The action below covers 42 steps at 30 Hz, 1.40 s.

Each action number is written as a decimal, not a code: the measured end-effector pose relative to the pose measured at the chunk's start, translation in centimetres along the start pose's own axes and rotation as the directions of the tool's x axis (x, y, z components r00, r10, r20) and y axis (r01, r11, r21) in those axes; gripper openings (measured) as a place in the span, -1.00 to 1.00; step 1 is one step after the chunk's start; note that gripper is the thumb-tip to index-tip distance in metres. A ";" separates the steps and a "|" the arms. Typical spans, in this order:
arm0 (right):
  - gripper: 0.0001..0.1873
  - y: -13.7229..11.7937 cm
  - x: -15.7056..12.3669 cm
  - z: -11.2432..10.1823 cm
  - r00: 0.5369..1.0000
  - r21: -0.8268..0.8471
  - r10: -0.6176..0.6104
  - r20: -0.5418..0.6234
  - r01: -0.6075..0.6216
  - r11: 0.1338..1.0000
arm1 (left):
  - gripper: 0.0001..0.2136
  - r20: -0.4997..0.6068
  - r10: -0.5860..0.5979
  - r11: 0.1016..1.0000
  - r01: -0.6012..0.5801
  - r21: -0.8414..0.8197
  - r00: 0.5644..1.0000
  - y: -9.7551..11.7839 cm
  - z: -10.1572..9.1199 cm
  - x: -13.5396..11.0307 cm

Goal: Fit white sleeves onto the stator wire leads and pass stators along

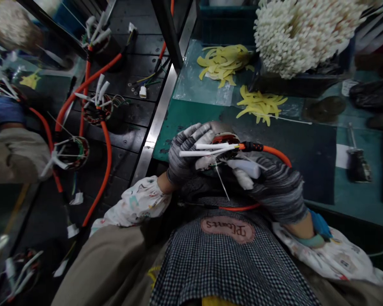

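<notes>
My left hand [187,155], in a grey striped glove with pale fingertips, is closed round the side of a motor stator [225,138] with copper windings. White sleeved wires [210,149] stick out of it to the left, and an orange cable [276,154] runs off to the right. A thin white cable tie [222,182] dangles below the stator. My right hand [276,187], gloved alike, is closed just right of the stator, with a whitish translucent plastic piece [246,167] between its fingers. Its grip is partly hidden.
Yellow strips [223,63] lie in piles on the green bench [185,123]. A large bundle of white cable ties [303,38] stands at the back right. At left, several stators [72,153] with orange cables sit on a slatted conveyor [127,114], beside another person's blue-gloved hand [6,109].
</notes>
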State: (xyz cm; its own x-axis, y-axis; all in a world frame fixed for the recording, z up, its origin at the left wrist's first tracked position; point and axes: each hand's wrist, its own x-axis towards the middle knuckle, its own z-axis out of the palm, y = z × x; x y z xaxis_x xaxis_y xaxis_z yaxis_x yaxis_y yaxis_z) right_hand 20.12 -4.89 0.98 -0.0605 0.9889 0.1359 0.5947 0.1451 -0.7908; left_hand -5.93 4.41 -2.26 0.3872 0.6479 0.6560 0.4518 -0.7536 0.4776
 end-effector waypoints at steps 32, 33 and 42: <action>-0.46 1.6 3.3 -1.7 0.965 -0.557 -0.101 -0.244 -0.054 0.829 | -0.66 0.559 -0.338 0.882 0.048 0.468 0.757 4.9 4.1 15.0; -0.45 1.7 3.1 -1.8 0.958 -0.528 -0.077 -0.276 -0.084 0.845 | -0.67 0.556 -0.350 0.876 0.054 0.479 0.753 4.9 4.2 15.1; -0.58 5.2 2.8 -6.4 0.766 0.206 0.386 -0.514 -0.327 0.922 | -0.61 0.441 -0.303 0.927 0.154 0.342 0.845 4.5 2.8 12.1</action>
State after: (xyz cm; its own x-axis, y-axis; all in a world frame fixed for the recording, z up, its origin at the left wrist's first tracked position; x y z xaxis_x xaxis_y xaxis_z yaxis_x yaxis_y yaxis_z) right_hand 28.21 -1.55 1.04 0.5952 0.7966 0.1056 0.4035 -0.1826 -0.8966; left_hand 3.10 9.14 6.19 0.5449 0.8247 0.1517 0.7533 -0.5609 0.3434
